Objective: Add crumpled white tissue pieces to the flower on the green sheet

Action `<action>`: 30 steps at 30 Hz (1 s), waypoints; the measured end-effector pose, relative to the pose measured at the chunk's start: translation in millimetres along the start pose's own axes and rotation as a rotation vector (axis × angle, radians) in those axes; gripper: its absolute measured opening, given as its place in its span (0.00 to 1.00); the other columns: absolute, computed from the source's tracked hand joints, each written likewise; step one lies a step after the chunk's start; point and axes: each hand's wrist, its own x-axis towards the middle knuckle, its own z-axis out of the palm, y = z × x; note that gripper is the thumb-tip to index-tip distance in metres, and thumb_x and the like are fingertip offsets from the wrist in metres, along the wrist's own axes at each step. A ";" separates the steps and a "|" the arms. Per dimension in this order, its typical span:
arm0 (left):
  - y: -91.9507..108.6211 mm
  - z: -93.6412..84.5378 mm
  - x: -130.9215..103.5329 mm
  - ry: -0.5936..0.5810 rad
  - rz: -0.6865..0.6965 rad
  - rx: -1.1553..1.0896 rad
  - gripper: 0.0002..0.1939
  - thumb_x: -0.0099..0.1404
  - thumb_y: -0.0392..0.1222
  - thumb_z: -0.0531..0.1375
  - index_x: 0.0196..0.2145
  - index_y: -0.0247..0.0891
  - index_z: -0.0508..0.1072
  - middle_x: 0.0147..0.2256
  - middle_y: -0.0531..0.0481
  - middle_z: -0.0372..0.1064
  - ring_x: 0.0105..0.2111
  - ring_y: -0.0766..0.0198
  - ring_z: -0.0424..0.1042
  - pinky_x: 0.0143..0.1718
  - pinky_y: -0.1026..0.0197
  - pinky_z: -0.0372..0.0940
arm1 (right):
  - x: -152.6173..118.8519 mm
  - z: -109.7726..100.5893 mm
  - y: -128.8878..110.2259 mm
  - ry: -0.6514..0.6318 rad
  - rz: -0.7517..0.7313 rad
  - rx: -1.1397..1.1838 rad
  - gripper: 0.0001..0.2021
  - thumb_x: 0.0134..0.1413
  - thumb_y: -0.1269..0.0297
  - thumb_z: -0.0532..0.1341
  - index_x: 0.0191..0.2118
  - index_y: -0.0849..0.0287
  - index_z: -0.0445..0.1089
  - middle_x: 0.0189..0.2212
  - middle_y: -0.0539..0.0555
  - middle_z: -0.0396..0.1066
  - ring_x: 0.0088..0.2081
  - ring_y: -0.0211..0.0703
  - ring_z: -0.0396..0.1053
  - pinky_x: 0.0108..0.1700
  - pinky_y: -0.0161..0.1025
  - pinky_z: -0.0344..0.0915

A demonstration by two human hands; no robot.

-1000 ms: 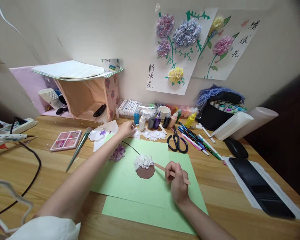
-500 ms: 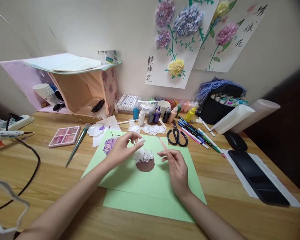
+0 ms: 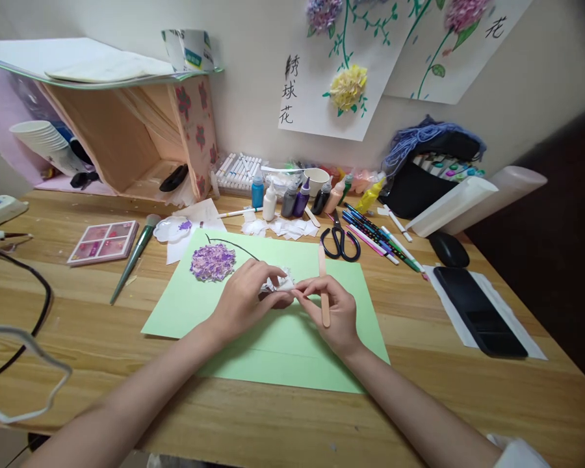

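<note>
i'd call purple flower (image 3: pixel 213 262) done; brown base (image 3: pixel 283 301) mostly hidden, can't judge; scraps (image 3: pixel 295 228) unused. l hand (image 3: pixel 244 296) pinching paper (image 3: pixel 286 285), r hand (image 3: pixel 335 309) clamped on stick (image 3: pixel 322 260).

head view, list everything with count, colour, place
green paper: one or more, green, middle
flowers: two, purple and white, on green paper
paper piece: one, white, at fingertips
sticks: two, tan, right hand and back
scraps: many, white, beyond paper
bottles: eight, mixed, back
scissors: one, black, beyond paper
pens: several, mixed, right of scissors
brush: one, green handle, left
case: one, pink, left
box: one, peach, back left
posters: two, white, wall
cups: several, white, back
markers: many, white, back
tubes: two, whitish, right
mouse: one, black, right
phone: one, black, right
table: one, brown, below
left hand: one, at paper piece
right hand: one, holding stick
</note>
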 end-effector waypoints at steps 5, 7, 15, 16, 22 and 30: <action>6.6 -2.8 0.3 -0.059 -0.113 -0.150 0.08 0.65 0.46 0.55 0.38 0.41 0.70 0.35 0.49 0.71 0.37 0.60 0.66 0.39 0.58 0.60 | -1.6 -2.5 0.9 0.000 -0.097 -0.056 0.06 0.51 0.69 0.63 0.28 0.54 0.64 0.31 0.53 0.75 0.33 0.44 0.74 0.38 0.43 0.69; 8.6 -4.0 0.4 -0.061 -0.131 -0.209 0.08 0.65 0.44 0.55 0.33 0.40 0.71 0.31 0.50 0.71 0.35 0.62 0.67 0.38 0.60 0.61 | -1.4 -2.7 0.9 -0.002 -0.109 -0.069 0.06 0.51 0.69 0.63 0.29 0.54 0.64 0.30 0.53 0.75 0.33 0.44 0.73 0.38 0.43 0.69; 11.1 -2.5 -2.0 -0.050 -0.126 -0.219 0.07 0.62 0.44 0.59 0.29 0.40 0.72 0.28 0.52 0.72 0.32 0.63 0.67 0.35 0.61 0.61 | 0.1 -1.2 -3.6 -0.052 -0.086 0.025 0.11 0.50 0.70 0.64 0.27 0.54 0.59 0.31 0.53 0.74 0.34 0.44 0.73 0.39 0.43 0.69; 11.3 -2.4 -2.2 -0.055 -0.138 -0.227 0.07 0.62 0.44 0.59 0.29 0.40 0.72 0.28 0.52 0.72 0.32 0.63 0.67 0.35 0.61 0.61 | 0.3 -1.1 -3.8 -0.047 -0.077 0.029 0.11 0.50 0.70 0.64 0.27 0.54 0.58 0.30 0.52 0.74 0.33 0.43 0.73 0.38 0.43 0.68; 13.9 -5.8 -1.4 -0.120 -0.275 -0.483 0.11 0.64 0.45 0.55 0.31 0.39 0.75 0.31 0.49 0.74 0.33 0.63 0.72 0.37 0.60 0.67 | 2.8 -1.8 -1.8 0.015 -0.011 0.078 0.10 0.51 0.70 0.63 0.28 0.55 0.59 0.29 0.51 0.73 0.33 0.42 0.72 0.38 0.41 0.68; 13.0 -10.4 0.2 -0.205 -0.362 -0.678 0.14 0.63 0.46 0.56 0.31 0.34 0.75 0.31 0.47 0.75 0.32 0.63 0.74 0.38 0.61 0.69 | 2.6 -2.5 -0.2 -0.015 -0.017 0.096 0.10 0.50 0.69 0.64 0.28 0.55 0.59 0.29 0.52 0.73 0.33 0.42 0.72 0.36 0.40 0.68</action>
